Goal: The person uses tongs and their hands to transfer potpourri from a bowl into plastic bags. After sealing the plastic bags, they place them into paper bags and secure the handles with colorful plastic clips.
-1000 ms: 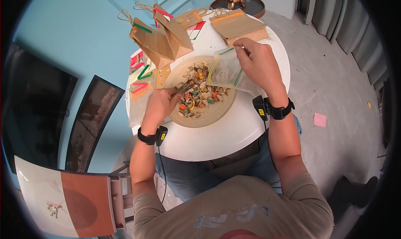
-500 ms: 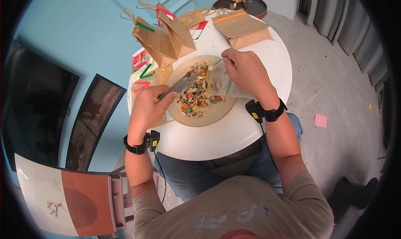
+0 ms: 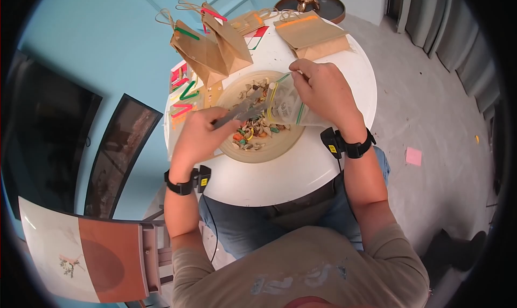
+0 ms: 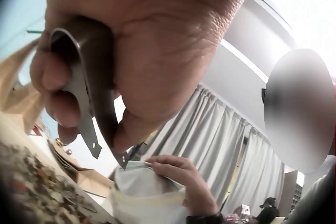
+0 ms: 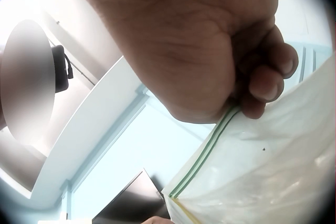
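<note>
My left hand (image 3: 204, 135) grips metal tongs (image 3: 237, 114) at their bent end. The tongs reach over a round beige plate (image 3: 253, 159) toward the mouth of a clear zip bag (image 3: 285, 100). In the left wrist view the toothed tips of the tongs (image 4: 94, 148) stand slightly apart. My right hand (image 3: 331, 95) pinches the zip bag by its green-striped top edge (image 5: 202, 155), holding it tilted over the plate's right side. Small shell-like pieces (image 3: 252, 138), mostly pale with some orange, green and yellow, cover the plate's middle.
Brown paper bags (image 3: 199, 55) with coloured strips stand behind the plate at left. Another paper bag (image 3: 312, 39) is at the back right. Coloured bent strips (image 3: 186, 92) lie left of the plate. The white round table (image 3: 269, 184) ends just before my lap.
My left hand has pulled back a little, then swung the tongs rightward, close to the bag's mouth. My right hand has shifted slightly left with the zip bag.
</note>
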`<state>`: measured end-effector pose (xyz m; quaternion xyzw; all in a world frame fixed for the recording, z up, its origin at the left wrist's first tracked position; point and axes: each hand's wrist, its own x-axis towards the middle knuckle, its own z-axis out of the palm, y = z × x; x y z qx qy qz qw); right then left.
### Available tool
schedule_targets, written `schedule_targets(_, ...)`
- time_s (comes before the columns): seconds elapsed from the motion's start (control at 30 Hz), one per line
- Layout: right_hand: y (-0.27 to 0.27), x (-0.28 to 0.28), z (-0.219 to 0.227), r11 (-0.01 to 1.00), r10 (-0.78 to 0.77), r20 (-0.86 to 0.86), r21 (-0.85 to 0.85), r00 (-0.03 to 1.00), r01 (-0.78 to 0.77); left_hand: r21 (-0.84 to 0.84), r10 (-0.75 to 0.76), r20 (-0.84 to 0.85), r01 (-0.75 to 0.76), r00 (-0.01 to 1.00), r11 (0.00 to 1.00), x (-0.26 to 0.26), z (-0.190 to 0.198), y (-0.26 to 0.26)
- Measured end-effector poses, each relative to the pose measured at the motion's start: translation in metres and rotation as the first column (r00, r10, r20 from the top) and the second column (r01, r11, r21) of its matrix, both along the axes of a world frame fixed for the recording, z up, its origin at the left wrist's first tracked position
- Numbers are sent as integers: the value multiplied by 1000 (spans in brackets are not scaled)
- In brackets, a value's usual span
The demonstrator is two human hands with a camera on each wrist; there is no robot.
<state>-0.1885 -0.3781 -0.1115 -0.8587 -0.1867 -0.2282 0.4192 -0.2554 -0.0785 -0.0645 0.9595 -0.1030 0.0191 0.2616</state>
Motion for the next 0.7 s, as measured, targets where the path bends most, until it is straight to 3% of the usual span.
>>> schedule_targets(0.2, -5, -1, 0, 1000, -15, -6, -6, 1000, 15, 34, 361, -113, -359, 926, 933, 11, -31, 81)
schedule_targets(0.3, -4, -1, 2, 1000, -15, 1, -21, 1000, 15, -41, 383, -224, -401, 896, 915, 14, -48, 101)
schedule_targets(0.5, -1, -1, 3, 999, -12, 2, -30, 1000, 13, 4, 275, -184, -279, 944, 960, 21, -76, 103)
schedule_targets(0.7, 1, 0, 1, 1000, -8, 2, -25, 1000, 8, 0, 211, -260, -219, 942, 976, 12, -74, 84)
